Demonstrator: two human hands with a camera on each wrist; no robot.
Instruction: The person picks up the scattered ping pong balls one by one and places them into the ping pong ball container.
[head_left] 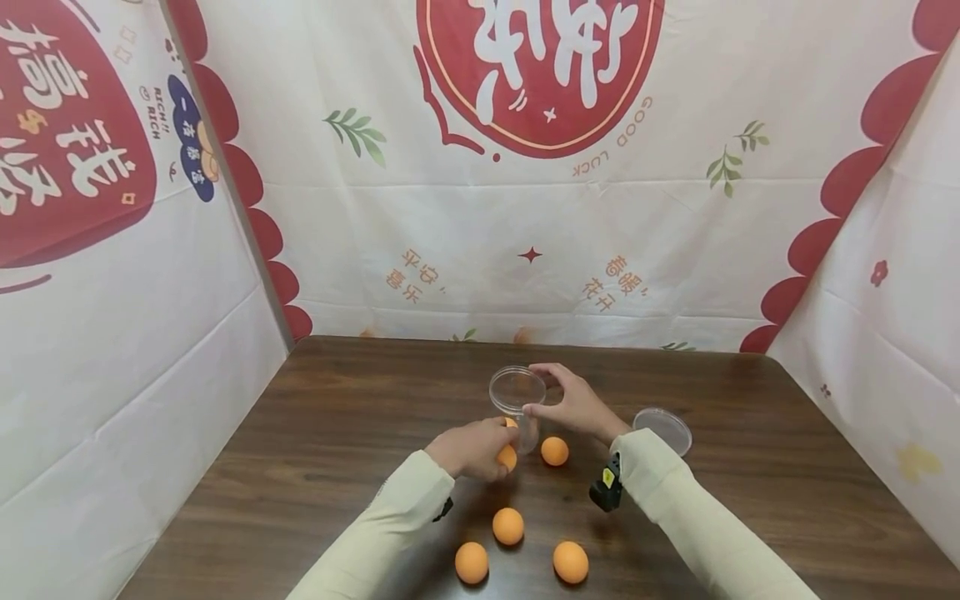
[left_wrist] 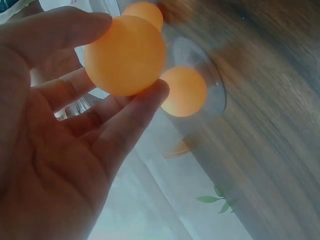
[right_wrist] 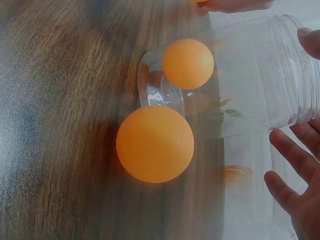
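Note:
A clear plastic jar (head_left: 528, 435) stands upright on the table, its wide mouth uncovered. Inside it, near the bottom, one orange ball (right_wrist: 188, 64) shows through the wall. My right hand (head_left: 576, 406) holds the jar by its threaded rim (right_wrist: 295, 70), thumb on one side and fingers on the other. Close beside the jar's left side, my left hand (head_left: 471, 450) pinches another orange ball (left_wrist: 125, 56) between thumb and fingertips. A loose orange ball (head_left: 555, 451) sits on the table just right of the jar, under my right hand.
Three more orange balls, one of them the middle ball (head_left: 508, 527), lie on the brown wooden table (head_left: 360, 400) nearer to me. A clear round lid (head_left: 662, 431) lies right of my right wrist. Printed white cloth (head_left: 465, 225) hangs behind the table and at both sides.

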